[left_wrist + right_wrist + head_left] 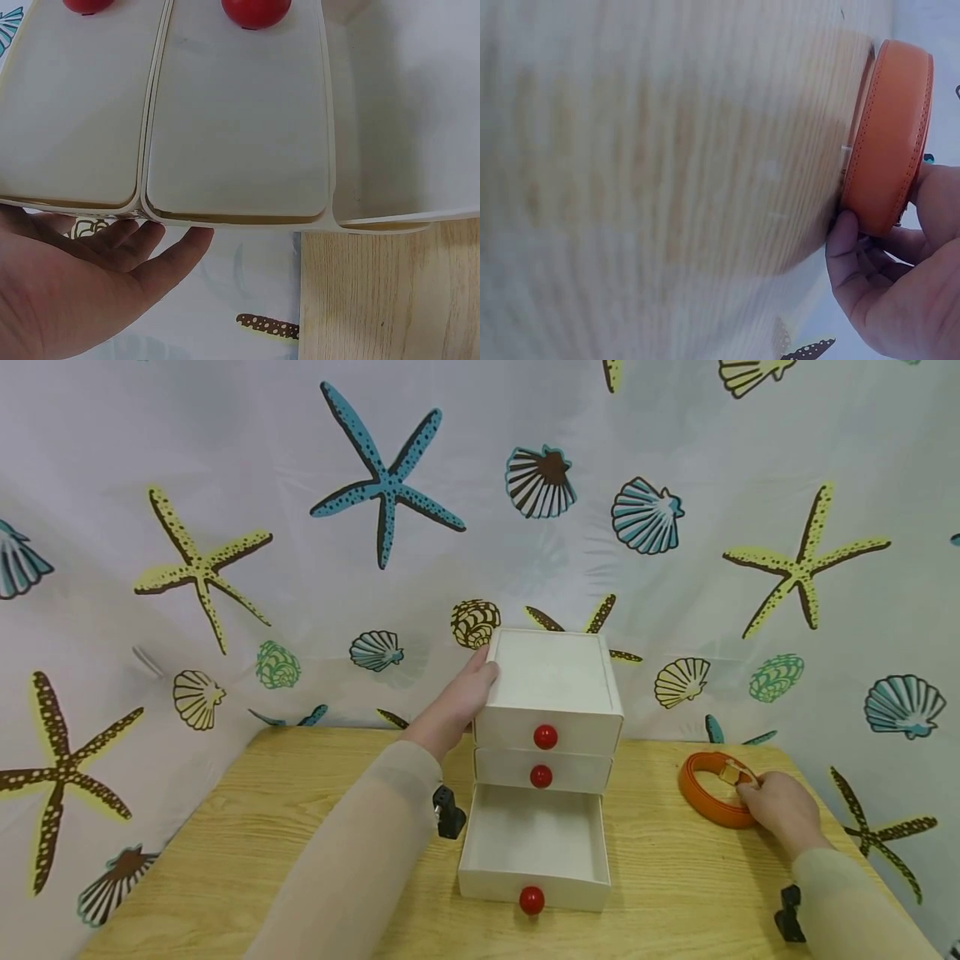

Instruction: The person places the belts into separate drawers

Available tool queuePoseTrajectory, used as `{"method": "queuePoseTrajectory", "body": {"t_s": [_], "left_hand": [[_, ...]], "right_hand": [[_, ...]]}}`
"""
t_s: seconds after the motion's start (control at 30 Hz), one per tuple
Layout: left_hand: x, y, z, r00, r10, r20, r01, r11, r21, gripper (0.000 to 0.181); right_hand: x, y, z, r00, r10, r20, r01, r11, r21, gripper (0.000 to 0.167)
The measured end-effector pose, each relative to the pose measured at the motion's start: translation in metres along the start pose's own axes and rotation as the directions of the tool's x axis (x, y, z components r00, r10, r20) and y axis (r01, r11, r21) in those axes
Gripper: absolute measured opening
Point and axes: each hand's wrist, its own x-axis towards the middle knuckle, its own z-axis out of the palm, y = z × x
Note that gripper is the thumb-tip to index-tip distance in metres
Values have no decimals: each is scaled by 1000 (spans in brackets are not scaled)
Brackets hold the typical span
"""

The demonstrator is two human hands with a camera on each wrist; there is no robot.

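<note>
A small white drawer unit (pixel 553 672) with three drawers and red round knobs stands on the wooden table. Its bottom drawer (pixel 487 881) is pulled out, and nothing shows inside; the upper two are closed. Against the unit's left side lies my left hand (pixel 467 693), its fingers (pixel 176 259) touching that wall in the left wrist view. To the right of the unit is a coiled orange belt (pixel 699 793) with a gold buckle (pixel 730 772). My right hand (pixel 783 806) pinches the belt's near right edge between thumb and fingers. Stitching runs along the belt (pixel 889 139) in the right wrist view.
The light wood table (pixel 300 827) extends on both sides of the unit. Behind it hangs a white curtain (pixel 480 552) printed with starfish and shells, which also borders the table on the left and right. A red knob (pixel 532 900) sticks out from the open drawer's front.
</note>
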Motion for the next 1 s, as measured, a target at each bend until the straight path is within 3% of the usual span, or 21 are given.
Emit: {"method": "queuePoseTrajectory", "body": {"t_s": [0.77,1.0], "left_hand": [[-1,0,0,1000,2,-3,-2,1000,7,67],[0,1,1,1000,-4,-3,4,1000,8,67]], "right_hand": [[-20,4,6,991,-123,46,122,992,17,32],[-25,0,4,989,-144,27,143,990,14,30]]}}
